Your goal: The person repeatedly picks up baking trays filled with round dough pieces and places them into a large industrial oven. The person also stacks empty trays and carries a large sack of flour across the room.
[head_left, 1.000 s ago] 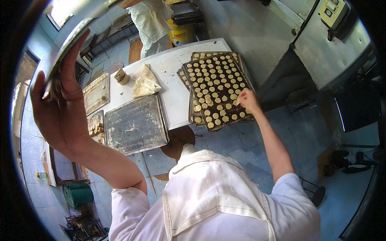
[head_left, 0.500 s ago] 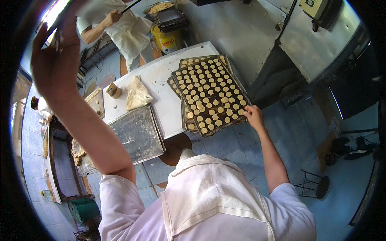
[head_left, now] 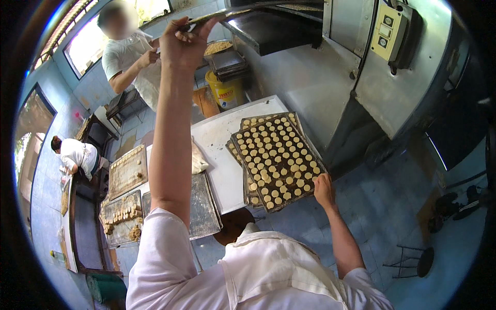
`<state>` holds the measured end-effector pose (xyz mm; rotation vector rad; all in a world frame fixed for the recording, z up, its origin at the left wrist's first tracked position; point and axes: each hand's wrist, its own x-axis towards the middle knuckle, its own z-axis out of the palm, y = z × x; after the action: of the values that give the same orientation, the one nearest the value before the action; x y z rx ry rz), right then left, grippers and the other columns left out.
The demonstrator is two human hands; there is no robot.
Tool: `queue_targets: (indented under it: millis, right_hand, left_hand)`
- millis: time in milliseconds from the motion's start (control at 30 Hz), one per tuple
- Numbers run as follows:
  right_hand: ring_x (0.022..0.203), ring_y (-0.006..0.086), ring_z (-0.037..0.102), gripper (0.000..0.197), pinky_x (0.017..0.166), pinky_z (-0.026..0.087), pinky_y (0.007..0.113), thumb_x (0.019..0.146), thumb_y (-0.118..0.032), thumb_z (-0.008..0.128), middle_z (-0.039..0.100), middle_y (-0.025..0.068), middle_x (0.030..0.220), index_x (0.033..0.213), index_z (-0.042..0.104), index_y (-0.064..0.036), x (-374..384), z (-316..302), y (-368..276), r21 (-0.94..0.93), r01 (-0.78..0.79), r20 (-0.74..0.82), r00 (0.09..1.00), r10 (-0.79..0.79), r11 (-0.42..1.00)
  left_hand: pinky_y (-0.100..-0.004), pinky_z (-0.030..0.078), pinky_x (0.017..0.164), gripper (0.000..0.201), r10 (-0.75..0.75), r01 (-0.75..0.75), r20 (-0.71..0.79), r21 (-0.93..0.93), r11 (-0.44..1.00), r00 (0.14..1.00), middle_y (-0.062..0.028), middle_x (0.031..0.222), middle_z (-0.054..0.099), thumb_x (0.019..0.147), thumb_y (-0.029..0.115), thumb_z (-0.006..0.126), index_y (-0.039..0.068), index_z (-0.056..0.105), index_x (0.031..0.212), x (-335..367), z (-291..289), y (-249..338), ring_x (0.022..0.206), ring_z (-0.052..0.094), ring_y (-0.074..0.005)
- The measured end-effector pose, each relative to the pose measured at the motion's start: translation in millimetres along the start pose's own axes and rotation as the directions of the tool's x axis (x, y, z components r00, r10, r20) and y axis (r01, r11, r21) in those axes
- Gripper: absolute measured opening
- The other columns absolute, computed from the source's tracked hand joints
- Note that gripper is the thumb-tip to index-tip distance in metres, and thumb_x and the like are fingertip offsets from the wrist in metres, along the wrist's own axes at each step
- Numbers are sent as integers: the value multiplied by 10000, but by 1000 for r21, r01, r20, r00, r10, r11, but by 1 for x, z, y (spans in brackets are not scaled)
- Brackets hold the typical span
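My left hand (head_left: 187, 45) is raised high at the top, closed round the near end of a dark thin tray (head_left: 227, 12). That tray shows almost edge-on and runs right toward the dark oven shelf (head_left: 274, 30). My right hand (head_left: 324, 190) grips the near right corner of a dark baking tray (head_left: 289, 175). Rows of small pale round dough pieces (head_left: 269, 155) cover it, a few lying on top of one another. Beneath it lie more trays (head_left: 251, 194) of dough rounds, stacked askew on the white table (head_left: 219, 178).
Left on the table are bare dark trays (head_left: 204, 217), a cloth (head_left: 198, 159) and trays of dough pieces (head_left: 124, 212). One person (head_left: 135, 64) stands beyond the table; another (head_left: 77, 152) bends at the far left. A yellow bucket (head_left: 225, 89) stands by the metal oven (head_left: 305, 72).
My left hand has swung from the far left to the top middle, bringing the thin tray toward the oven. The view has tilted up. My right hand stays at the tray's corner.
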<state>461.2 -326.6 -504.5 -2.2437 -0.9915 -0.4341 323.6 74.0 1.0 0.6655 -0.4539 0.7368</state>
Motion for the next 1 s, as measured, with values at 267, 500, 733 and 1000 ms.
queue_targets:
  millis: [267, 500, 733, 1000]
  right_hand:
    - [789, 262, 689, 175, 711, 536, 394, 999, -161, 634, 706, 127, 911, 1082, 620, -8, -28, -10, -3, 462, -245, -33, 956, 293, 852]
    - [863, 256, 707, 195, 769, 550, 384, 1009, -138, 621, 724, 127, 979, 1156, 640, -12, -30, -17, -17, 458, -347, 131, 937, 324, 818]
    - [823, 223, 705, 200, 745, 546, 351, 997, -144, 636, 725, 116, 941, 1128, 666, 4, -18, -8, -61, 472, -234, 140, 972, 189, 850]
    - [902, 248, 710, 221, 794, 545, 377, 971, -181, 669, 735, 157, 1012, 1061, 703, 18, 8, -15, -112, 304, -433, 725, 683, 88, 849]
  left_hand:
    - [-698, 505, 1047, 296, -1, 1, -113, -3, 1000, 994, -326, 1227, 570, 932, 18, 481, -126, 402, 1178, 18, -15, -40, 1217, 579, -486]
    - [-653, 521, 1054, 349, -7, 12, -78, 64, 998, 997, -343, 1318, 524, 943, 25, 473, -119, 398, 1253, 54, -47, -78, 1267, 542, -490]
    - [-658, 397, 1158, 608, -207, 186, -110, -173, 967, 972, -339, 1549, 307, 1026, 97, 511, -72, 207, 1525, 134, -156, -83, 1446, 332, -517]
    - [-576, 439, 1091, 548, -113, 273, -383, 393, 878, 917, -280, 1412, 471, 1010, 222, 591, -16, 396, 1463, 21, -141, -109, 1312, 499, -394]
